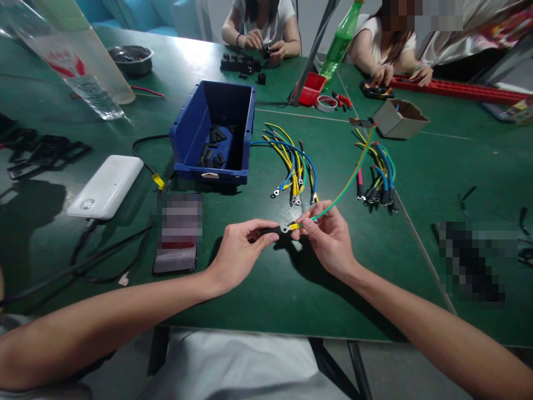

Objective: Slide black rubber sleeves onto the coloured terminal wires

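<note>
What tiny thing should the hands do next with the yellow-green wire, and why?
Maybe ease the black piece in the left hand over the metal ring. The right hand holds the yellow-green wire with its bare ring close by that piece, and black covers sit on wires bunched farther right.

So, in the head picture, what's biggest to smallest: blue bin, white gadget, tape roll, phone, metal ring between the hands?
1. Blue bin
2. White gadget and phone: too alike to rank
3. Tape roll
4. Metal ring
</note>
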A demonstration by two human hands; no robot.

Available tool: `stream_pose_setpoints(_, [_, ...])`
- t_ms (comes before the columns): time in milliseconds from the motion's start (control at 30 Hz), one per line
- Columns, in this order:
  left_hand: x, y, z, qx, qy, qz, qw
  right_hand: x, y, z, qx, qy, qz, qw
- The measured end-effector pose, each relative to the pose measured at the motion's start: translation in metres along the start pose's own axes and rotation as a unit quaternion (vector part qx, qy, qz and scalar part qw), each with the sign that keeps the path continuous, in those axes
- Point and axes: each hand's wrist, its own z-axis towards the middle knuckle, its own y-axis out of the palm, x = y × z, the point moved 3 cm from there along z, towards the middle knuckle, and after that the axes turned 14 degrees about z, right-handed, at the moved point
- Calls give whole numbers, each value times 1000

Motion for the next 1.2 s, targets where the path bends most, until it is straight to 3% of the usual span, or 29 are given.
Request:
stream_pose_setpoints(567, [3,0,-1,9,1,31,999,-9,8,-3,9,-51,-41,998])
stream_pose_setpoints(1200, [4,-1,-1,25,36,60,997,-5,7,-4,-1,-28,-30,999])
